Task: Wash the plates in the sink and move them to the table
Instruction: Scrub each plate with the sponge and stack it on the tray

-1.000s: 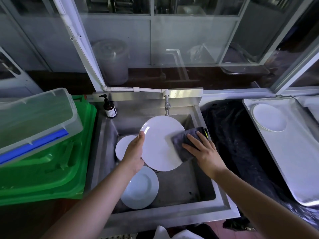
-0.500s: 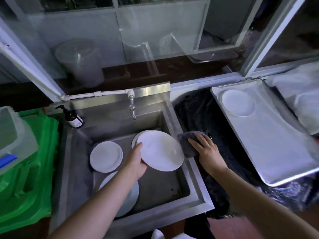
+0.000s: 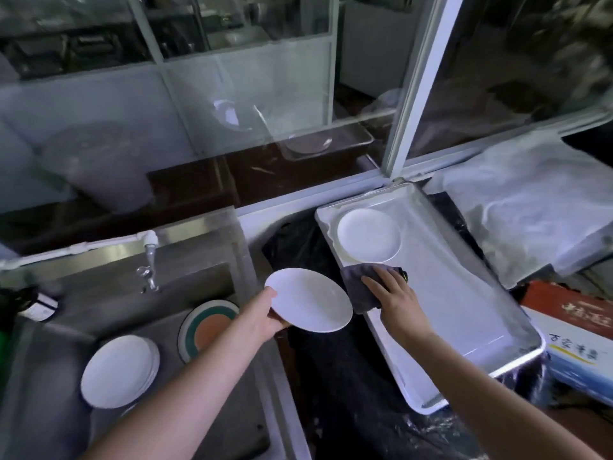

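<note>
Between sink [image 3: 212, 247] and tray [image 3: 464, 313], left hand [image 3: 262, 318] pinches a near-level plate [image 3: 308, 300] face-up; right hand [image 3: 394, 297] presses flat on cloth [image 3: 360, 293]

We are seeing dim, cool light, glare streaking the window glass [image 3: 232, 94], motion blur and wide-angle bending at the edges.

Both bare forearms reach forward, the left hand [image 3: 262, 318] pinching a plate's rim with thumb on top, the right hand [image 3: 393, 293] resting flat on a cloth.
</note>
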Demonstrator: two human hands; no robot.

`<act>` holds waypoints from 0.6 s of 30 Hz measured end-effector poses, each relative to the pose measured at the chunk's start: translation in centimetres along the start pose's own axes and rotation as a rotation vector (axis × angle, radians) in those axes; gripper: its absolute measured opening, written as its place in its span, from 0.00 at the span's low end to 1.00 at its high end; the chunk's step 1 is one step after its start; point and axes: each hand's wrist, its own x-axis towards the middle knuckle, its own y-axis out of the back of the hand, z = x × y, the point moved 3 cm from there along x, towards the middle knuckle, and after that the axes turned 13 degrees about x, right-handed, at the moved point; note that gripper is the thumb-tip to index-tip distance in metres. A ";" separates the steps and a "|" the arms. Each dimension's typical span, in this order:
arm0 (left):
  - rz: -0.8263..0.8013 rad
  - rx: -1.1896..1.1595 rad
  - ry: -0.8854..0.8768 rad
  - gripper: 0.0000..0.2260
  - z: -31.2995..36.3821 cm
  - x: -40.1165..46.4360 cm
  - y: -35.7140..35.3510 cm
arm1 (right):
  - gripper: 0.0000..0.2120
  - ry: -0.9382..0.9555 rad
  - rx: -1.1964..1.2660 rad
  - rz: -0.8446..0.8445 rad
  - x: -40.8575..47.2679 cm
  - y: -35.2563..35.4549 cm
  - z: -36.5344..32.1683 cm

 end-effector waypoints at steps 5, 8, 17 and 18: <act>-0.061 -0.038 -0.015 0.19 1.9 1.6 -7.9 | 0.41 -0.065 0.021 0.002 1.1 3.0 5.7; -0.073 -0.015 -0.017 0.22 2.8 3.2 -11.9 | 0.39 -0.091 0.043 0.028 1.9 4.3 8.2; -0.020 -0.067 0.007 0.14 3.7 7.4 -21.0 | 0.37 -0.137 0.121 0.079 3.1 4.6 13.3; -0.015 -0.076 -0.004 0.15 3.7 8.1 -21.5 | 0.37 -0.139 0.130 0.089 3.0 4.5 13.7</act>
